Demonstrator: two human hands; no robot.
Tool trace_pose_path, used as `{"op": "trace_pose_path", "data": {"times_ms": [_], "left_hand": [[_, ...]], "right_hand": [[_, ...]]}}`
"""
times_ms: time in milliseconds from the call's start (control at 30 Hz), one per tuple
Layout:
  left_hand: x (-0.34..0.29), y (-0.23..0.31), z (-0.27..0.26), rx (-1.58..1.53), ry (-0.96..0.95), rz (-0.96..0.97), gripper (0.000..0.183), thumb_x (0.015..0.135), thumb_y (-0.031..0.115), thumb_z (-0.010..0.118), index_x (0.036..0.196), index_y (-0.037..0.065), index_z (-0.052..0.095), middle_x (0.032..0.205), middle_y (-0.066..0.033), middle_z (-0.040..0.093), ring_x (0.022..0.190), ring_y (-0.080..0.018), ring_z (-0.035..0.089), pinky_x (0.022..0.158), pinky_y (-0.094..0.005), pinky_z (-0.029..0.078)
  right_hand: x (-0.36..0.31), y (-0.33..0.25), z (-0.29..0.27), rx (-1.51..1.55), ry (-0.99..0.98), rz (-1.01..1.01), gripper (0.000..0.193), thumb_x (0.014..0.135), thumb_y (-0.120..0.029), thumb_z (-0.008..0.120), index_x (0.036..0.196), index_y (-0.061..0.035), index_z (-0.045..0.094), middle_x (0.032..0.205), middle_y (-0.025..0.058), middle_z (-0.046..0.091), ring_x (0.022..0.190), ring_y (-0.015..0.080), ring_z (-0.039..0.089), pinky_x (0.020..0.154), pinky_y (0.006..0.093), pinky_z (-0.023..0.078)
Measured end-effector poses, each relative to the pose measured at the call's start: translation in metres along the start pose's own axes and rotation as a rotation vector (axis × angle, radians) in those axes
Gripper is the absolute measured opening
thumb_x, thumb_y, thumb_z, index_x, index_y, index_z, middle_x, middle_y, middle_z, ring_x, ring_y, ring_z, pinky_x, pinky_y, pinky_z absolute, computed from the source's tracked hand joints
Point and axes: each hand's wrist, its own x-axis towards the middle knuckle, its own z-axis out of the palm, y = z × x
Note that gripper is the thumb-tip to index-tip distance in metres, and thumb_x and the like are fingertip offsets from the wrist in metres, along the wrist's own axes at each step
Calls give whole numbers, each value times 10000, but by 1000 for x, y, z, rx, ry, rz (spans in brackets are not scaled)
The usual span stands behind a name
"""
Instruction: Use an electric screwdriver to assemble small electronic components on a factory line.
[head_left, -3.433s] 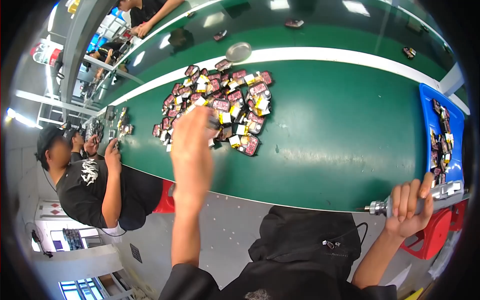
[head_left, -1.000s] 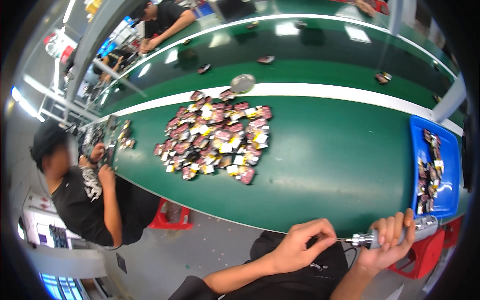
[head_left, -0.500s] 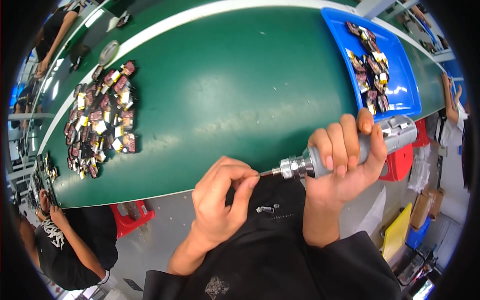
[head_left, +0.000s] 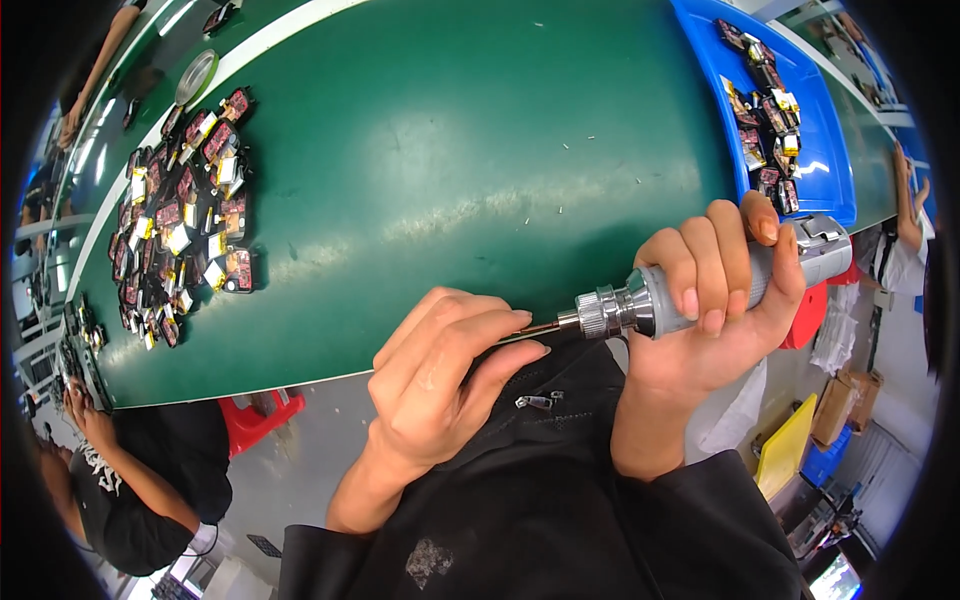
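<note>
My right hand (head_left: 705, 290) is wrapped around a grey electric screwdriver (head_left: 665, 298) with a silver knurled collar. Its thin bit (head_left: 545, 328) points left, over the table's front edge. At the bit's end is my left hand (head_left: 440, 375). The thumb and forefinger there stand apart around the tip, and the forefinger seems to touch it. Nothing else shows between those fingers, though the palm side is partly hidden. Both hands are raised in front of my dark clothing.
On the green table (head_left: 430, 150), a pile of small black-and-pink electronic units (head_left: 180, 215) lies left. More units lie in a blue tray (head_left: 825, 150) at right. A round glass-like disc (head_left: 197, 77) and tiny metal bits are on the table. A person (head_left: 140, 480) sits at left.
My left thumb has parted from the forefinger at the bit's tip. The screwdriver and right hand have shifted slightly up and right, and the view has moved, with the pile appearing further left.
</note>
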Motion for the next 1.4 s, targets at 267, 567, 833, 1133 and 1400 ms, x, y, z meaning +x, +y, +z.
{"op": "trace_pose_path", "data": {"times_ms": [267, 567, 833, 1133, 1400], "left_hand": [[8, 6, -44, 158, 112, -38, 273, 641, -76, 771, 866, -44, 617, 762, -127, 631, 658, -251, 605, 587, -307, 489], [110, -118, -272, 874, 332, -304, 147, 903, 81, 536, 924, -41, 616, 824, -172, 661, 779, -326, 648, 729, -376, 489], [184, -282, -380, 1226, 167, -772, 517, 737, 391, 714, 1004, -29, 574, 1003, -269, 643, 983, -423, 611, 858, -456, 482], [198, -283, -394, 1312, 103, -768, 441, 720, 299, 684, 993, -43, 630, 1010, -247, 649, 956, -391, 632, 834, -428, 504], [159, -107, -206, 835, -247, 0, 434, 753, 6, 623, 1178, -51, 556, 1188, -192, 554, 1049, -349, 547, 911, -374, 458]], "right_hand": [[5, 6, 17, 61, 83, -18, 145, 960, -185, 449, 895, -55, 448, 546, -19, 351, 424, 77, 346, 474, 254, 356], [-5, 11, 1, -53, 274, -66, 121, 993, -146, 410, 918, -57, 381, 547, -6, 317, 419, 80, 314, 469, 250, 330], [-1, 18, 4, -75, 271, 33, 124, 934, -121, 488, 862, -67, 404, 554, -2, 343, 426, 94, 346, 484, 262, 350], [-2, 11, 8, -86, 267, 128, 121, 888, -121, 546, 848, -79, 440, 579, -12, 354, 459, 95, 335, 542, 270, 339], [-7, 10, -11, -110, 183, 43, 159, 958, -140, 433, 836, -77, 353, 534, 8, 354, 406, 99, 356, 454, 257, 358]]}}
